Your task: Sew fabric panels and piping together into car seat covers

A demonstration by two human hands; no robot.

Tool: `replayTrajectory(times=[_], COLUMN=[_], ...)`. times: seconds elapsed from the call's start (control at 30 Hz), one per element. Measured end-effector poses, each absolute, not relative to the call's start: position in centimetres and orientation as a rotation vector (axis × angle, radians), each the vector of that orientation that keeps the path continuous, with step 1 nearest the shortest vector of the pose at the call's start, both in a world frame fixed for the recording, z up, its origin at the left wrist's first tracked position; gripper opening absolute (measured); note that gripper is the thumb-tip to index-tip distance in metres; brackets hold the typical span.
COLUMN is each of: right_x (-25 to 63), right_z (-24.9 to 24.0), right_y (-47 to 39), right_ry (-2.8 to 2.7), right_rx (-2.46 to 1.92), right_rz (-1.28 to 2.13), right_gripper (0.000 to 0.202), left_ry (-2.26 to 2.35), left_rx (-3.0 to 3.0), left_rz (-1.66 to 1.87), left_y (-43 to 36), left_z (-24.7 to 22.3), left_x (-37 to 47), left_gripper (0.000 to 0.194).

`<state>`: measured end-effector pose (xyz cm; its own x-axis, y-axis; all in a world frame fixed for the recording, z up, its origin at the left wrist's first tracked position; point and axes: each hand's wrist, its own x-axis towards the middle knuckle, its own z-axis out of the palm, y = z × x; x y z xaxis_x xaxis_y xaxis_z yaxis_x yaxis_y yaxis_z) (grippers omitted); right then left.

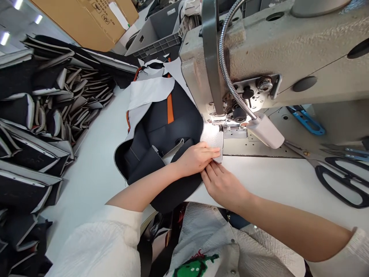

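A large black sewn cover [184, 104] with white backing and an orange stripe [170, 105] lies on the table left of the sewing machine [198, 69]. Its pale edge runs under the lit presser foot [221, 127]. My left hand [198, 157] rests on this edge just in front of the foot, its fingers together and stretched flat to the right. Right below it, my right hand [221, 182] has its fingertips pressed together on the near end of the edge. My right thumb and whatever lies under the fingers are hidden.
Stacks of black, white-backed pieces [72, 92] fill the left side. Black-handled scissors [340, 173] and blue thread snips [307, 119] lie to the right. A white lamp [266, 130] hangs beside the needle. Behind stand a grey crate [161, 42] and a cardboard box [83, 23].
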<state>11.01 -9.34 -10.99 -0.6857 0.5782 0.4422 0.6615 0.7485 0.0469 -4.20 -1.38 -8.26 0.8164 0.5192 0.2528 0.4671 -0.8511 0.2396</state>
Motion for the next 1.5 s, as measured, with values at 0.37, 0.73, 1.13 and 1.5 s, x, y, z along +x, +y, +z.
replayTrajectory(times=[0.37,0.73,1.13,1.5], right_x=[11.3,12.9,14.9,14.8], right_z=[-12.0,-11.6,-10.2,-10.7], right_y=[-8.3,-6.8,-5.0,-4.7], right_ry=[-2.516,-2.457,-2.41,-2.388], right_rx=[-1.045,-0.996,-1.42,-1.501], right_rz=[-0.26,-0.173,-0.324,-0.243], right_gripper=[0.042,0.031,0.033,0.033], left_ry=[0.795,0.672,0.75,0.804], left_rx=[2.915,2.888,2.818,2.791], left_rz=[0.374,0.511,0.571,0.684], left_y=[2.7,4.0,4.8,9.1], left_z=[-8.4,-9.4,-9.6,-11.0], left_x=[-3.4,-4.3,-4.0,-3.5], left_gripper=[0.027,0.028,0.028,0.024])
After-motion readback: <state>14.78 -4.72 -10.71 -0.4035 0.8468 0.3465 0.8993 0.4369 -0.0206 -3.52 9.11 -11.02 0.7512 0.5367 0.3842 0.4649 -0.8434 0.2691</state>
